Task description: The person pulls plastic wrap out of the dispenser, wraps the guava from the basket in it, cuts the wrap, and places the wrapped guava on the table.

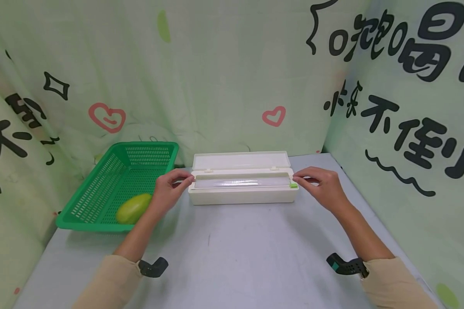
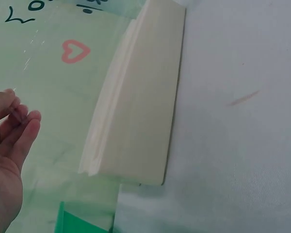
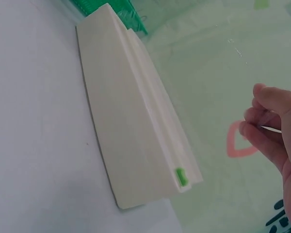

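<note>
A white cling film dispenser [image 1: 241,197] stands on the table with its lid [image 1: 241,161] tipped back, and a roll of cling film [image 1: 241,183] shows inside. By its left end my left hand [image 1: 170,189] pinches a corner of the clear film between thumb and fingers. At the other end my right hand [image 1: 320,185] pinches the film's opposite corner. Both wrist views show the left hand [image 2: 12,131] and right hand [image 3: 274,121] raised above the box, with faint glints of film near the fingertips. A green slider [image 3: 182,177] sits at the box's right end.
To the left of the dispenser is a green plastic basket [image 1: 96,226] with a yellow-green mango-like fruit [image 1: 134,208] in it. The table [image 1: 239,257] has a pale cover. Printed curtains [image 1: 224,77] hang close behind and on both sides.
</note>
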